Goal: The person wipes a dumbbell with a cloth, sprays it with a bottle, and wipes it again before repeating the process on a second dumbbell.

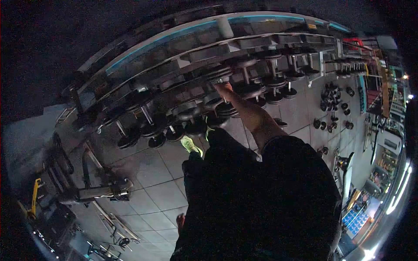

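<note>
My right arm reaches out to the dumbbell rack, and my right hand (224,91) is closed round the handle of a dark dumbbell (220,71) among the others on the rack. One plate end of it shows above the hand, and more dark plates lie just below. At the left side of my dark clothing, my left hand (180,220) hangs low over the tiled floor. It is small and dim, and its fingers cannot be made out.
Rows of dumbbells fill the rack (183,62) across the top. A yellow-green shoe (190,145) stands below it on the floor tiles (163,198). Small dumbbells (333,93) lie on the floor at right. A padded bench (93,193) and other gym machines stand at lower left.
</note>
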### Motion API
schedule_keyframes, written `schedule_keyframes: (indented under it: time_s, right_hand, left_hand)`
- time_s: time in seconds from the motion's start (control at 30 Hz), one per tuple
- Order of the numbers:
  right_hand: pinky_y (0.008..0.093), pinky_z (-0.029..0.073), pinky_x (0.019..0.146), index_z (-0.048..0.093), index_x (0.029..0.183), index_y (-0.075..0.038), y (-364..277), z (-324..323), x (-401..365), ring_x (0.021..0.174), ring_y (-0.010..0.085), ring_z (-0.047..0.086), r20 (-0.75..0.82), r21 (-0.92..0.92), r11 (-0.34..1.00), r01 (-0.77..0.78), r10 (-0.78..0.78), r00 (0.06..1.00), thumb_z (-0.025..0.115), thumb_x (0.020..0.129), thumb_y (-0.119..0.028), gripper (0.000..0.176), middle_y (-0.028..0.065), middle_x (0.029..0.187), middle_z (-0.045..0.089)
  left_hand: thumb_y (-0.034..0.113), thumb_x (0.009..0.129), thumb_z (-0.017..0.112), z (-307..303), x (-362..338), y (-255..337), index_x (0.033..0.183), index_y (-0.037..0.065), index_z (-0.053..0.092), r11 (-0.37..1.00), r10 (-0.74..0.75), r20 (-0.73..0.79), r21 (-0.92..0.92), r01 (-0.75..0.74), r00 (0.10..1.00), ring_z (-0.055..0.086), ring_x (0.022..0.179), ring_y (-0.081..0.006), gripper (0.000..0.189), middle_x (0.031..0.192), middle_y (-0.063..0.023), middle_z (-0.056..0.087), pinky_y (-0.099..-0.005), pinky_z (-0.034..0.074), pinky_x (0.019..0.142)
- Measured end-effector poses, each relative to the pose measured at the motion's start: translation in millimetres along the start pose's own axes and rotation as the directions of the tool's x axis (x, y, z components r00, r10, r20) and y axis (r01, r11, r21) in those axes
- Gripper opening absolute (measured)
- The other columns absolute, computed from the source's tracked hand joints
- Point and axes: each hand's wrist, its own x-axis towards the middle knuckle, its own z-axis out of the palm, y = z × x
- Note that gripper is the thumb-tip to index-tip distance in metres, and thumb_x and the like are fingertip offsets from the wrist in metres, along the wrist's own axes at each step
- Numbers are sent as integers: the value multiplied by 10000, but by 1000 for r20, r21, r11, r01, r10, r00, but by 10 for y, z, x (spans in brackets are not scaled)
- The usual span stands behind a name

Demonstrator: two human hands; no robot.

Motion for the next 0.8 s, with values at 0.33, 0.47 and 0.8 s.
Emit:
schedule_keyframes:
  time_s: [0.33, 0.47, 0.8]
  right_hand:
    - [420, 487, 598, 658, 802, -90, 300, 512, 1010, 682, 223, 632, 92, -76, 981, 179, -172, 981, 686, 876, -330, 252, 77, 704, 631]
    - [429, 549, 789, 707, 1033, -79, 134, 695, 739, 922, 320, 685, -130, -469, 883, 25, -97, 987, 652, 868, -324, 301, 144, 932, 712]
    - [487, 530, 846, 686, 1157, -97, 520, 664, 1095, 1002, 361, 675, 27, -622, 782, 31, -17, 999, 598, 905, -444, 438, 161, 1106, 705]
  left_hand:
    - [407, 978, 592, 440, -812, -444, 1182, 169, 578, 981, -166, 8, -103, 166, 986, 673, 811, -253, 314, 992, -71, 702, -431, 520, 685]
    - [413, 976, 591, 379, -947, -440, 1202, 170, 576, 969, -211, 8, -131, 210, 978, 677, 830, -265, 331, 1006, -73, 701, -437, 521, 699]
    - [461, 999, 543, -93, 62, 642, 1311, 210, 515, 996, -21, 100, 85, 13, 995, 679, 959, -283, 402, 1155, -65, 698, -424, 503, 725]
